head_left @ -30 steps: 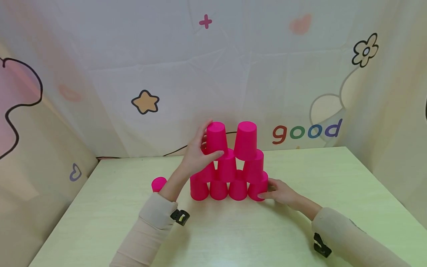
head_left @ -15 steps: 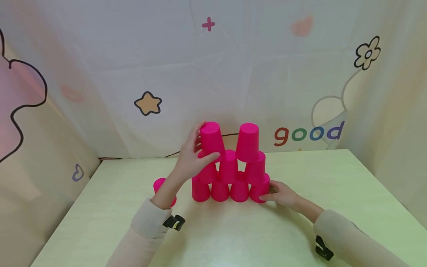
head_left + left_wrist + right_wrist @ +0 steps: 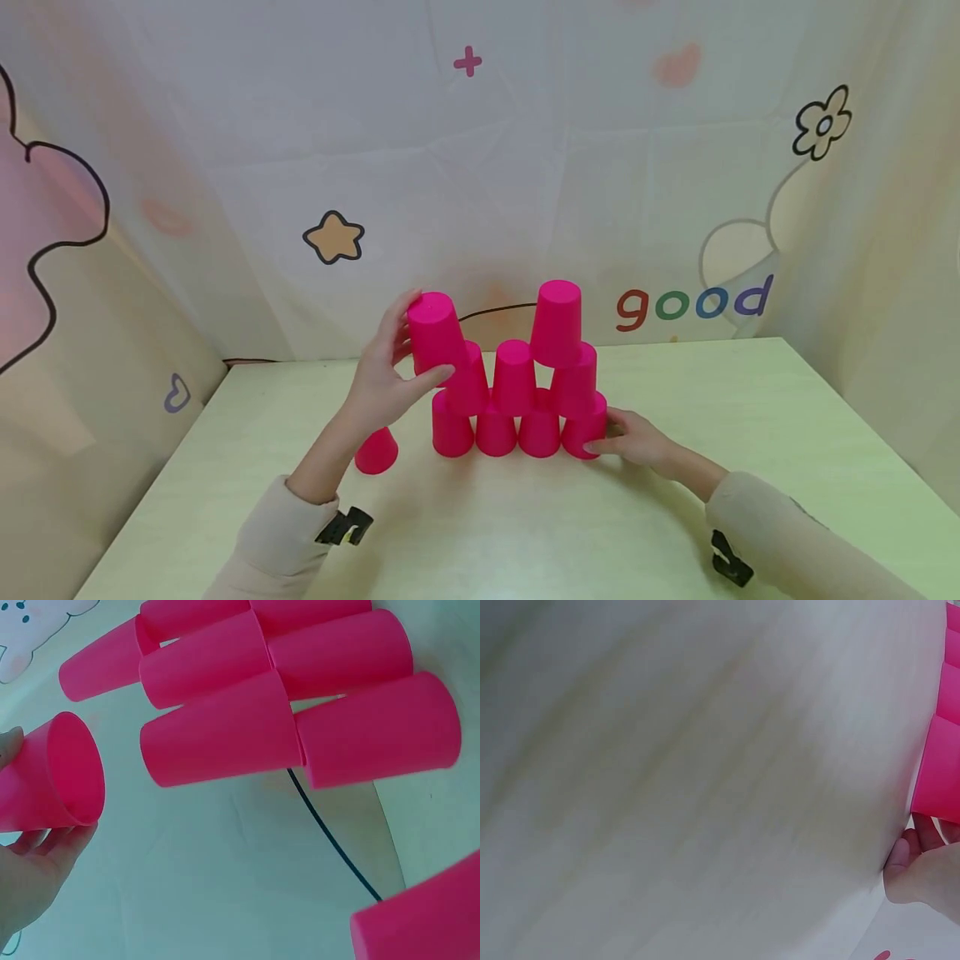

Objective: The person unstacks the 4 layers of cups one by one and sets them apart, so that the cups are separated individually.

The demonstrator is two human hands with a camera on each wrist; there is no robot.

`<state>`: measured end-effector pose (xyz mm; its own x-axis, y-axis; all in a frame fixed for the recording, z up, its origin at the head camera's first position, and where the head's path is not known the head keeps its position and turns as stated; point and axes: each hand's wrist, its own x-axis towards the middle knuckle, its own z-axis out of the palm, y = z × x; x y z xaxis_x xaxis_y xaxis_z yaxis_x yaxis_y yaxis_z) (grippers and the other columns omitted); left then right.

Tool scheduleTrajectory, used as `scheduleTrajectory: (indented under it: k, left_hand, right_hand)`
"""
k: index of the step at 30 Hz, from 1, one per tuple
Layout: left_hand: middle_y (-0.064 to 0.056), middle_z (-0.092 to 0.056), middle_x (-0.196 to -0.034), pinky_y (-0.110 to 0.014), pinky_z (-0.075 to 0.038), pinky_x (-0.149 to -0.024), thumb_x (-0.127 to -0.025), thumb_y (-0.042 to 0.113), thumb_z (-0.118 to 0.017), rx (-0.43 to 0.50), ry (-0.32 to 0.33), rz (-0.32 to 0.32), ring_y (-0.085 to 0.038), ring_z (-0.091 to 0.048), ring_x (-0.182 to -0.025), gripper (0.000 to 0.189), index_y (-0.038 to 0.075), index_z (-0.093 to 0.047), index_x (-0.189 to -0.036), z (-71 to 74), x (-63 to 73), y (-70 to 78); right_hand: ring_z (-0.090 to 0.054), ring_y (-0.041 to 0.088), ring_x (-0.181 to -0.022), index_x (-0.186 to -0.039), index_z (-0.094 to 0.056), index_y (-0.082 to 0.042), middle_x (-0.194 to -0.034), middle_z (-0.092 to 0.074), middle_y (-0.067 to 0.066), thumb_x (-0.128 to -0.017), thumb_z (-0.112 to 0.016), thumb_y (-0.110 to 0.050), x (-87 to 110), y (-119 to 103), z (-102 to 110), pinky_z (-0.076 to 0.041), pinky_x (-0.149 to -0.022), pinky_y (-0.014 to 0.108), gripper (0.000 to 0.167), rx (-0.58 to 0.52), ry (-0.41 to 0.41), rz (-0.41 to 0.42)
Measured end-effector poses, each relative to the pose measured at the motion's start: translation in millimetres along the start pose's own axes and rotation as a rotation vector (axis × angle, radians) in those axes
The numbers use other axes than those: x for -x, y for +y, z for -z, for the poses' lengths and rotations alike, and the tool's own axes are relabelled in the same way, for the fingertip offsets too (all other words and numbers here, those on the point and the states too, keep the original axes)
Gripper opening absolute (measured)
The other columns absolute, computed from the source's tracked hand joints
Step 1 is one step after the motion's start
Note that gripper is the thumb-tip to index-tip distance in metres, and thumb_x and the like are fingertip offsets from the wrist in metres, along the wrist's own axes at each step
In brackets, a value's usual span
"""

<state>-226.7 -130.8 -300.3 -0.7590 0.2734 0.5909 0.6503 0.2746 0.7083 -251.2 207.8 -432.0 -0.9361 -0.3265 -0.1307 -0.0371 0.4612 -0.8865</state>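
Observation:
My left hand (image 3: 386, 379) grips an upside-down pink cup (image 3: 437, 337) between thumb and fingers, slightly tilted, just left of the cup pyramid. Its open mouth shows in the left wrist view, apart from the stacked cups. The pyramid has a bottom row of several inverted cups, three in the middle row, among them a centre cup (image 3: 514, 379), and a single top cup (image 3: 557, 323) at the right. Down at the right end, my right hand (image 3: 637, 440) holds the outer bottom cup (image 3: 581, 429), thumb in front and fingers at its side.
A lone inverted cup (image 3: 377, 452) stands on the table (image 3: 480, 533) left of the pyramid, its top hidden by my left wrist. A printed curtain (image 3: 390, 183) hangs behind the table and along both sides.
The left hand has lifted its cup off the middle row's left side and moved it left and slightly down. The right hand stays at the bottom right cup.

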Motion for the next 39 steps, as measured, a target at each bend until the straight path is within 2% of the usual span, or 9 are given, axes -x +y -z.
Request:
scheduleTrajectory:
  k: [7, 15, 27, 35, 39]
  left_hand:
    - [-0.009, -0.047, -0.125, -0.042, -0.045, -0.086, -0.071, -0.001, -0.074, -0.035, 0.036, 0.031, -0.024, -0.048, -0.111, 0.085, 0.015, -0.027, -0.140, 22.9, 11.2, 1.1]
    - [-0.011, -0.050, -0.121, -0.023, -0.045, -0.083, -0.070, -0.004, -0.073, -0.087, 0.083, 0.043, -0.022, -0.049, -0.108, 0.085, 0.014, -0.027, -0.140, 45.7, 24.1, -3.6]
    - [-0.007, -0.051, -0.118, -0.019, -0.045, -0.082, -0.073, -0.001, -0.072, -0.160, 0.128, 0.136, -0.014, -0.050, -0.104, 0.084, 0.019, -0.026, -0.140, 66.7, 47.0, -16.6]
    - [-0.005, -0.050, -0.114, -0.015, -0.045, -0.078, -0.073, -0.001, -0.072, -0.198, 0.159, 0.171, -0.009, -0.050, -0.099, 0.081, 0.015, -0.027, -0.138, 79.9, 61.1, -27.5]
    - [-0.005, -0.050, -0.115, -0.014, -0.044, -0.077, -0.073, 0.000, -0.073, -0.226, 0.177, 0.214, -0.010, -0.050, -0.098, 0.081, 0.014, -0.026, -0.138, 86.4, 68.2, -35.4]
  right_hand:
    - [-0.045, 0.032, -0.112, -0.133, -0.040, -0.002, -0.124, -0.049, 0.014, -0.075, -0.074, -0.020, 1.1, -3.1, 0.0, -0.041, -0.091, 0.048, 0.070, 0.002, -0.006, -0.008]
    - [-0.044, 0.033, -0.113, -0.134, -0.038, -0.001, -0.125, -0.048, 0.016, -0.076, -0.073, -0.019, 3.1, -7.0, 0.4, -0.041, -0.091, 0.049, 0.070, 0.012, -0.009, -0.001]
    - [-0.044, 0.033, -0.113, -0.133, -0.038, -0.001, -0.124, -0.048, 0.016, -0.076, -0.073, -0.019, 3.4, -7.0, -0.3, -0.042, -0.091, 0.048, 0.070, 0.020, -0.013, -0.006]
    - [-0.045, 0.032, -0.112, -0.133, -0.038, -0.001, -0.124, -0.048, 0.015, -0.075, -0.074, -0.019, 4.7, -8.0, -0.9, -0.042, -0.091, 0.048, 0.070, 0.011, -0.009, 0.000]
    - [-0.045, 0.032, -0.112, -0.133, -0.039, -0.001, -0.125, -0.048, 0.015, -0.075, -0.074, -0.018, 4.4, -7.5, -0.5, -0.042, -0.091, 0.048, 0.070, 0.005, -0.010, 0.002]
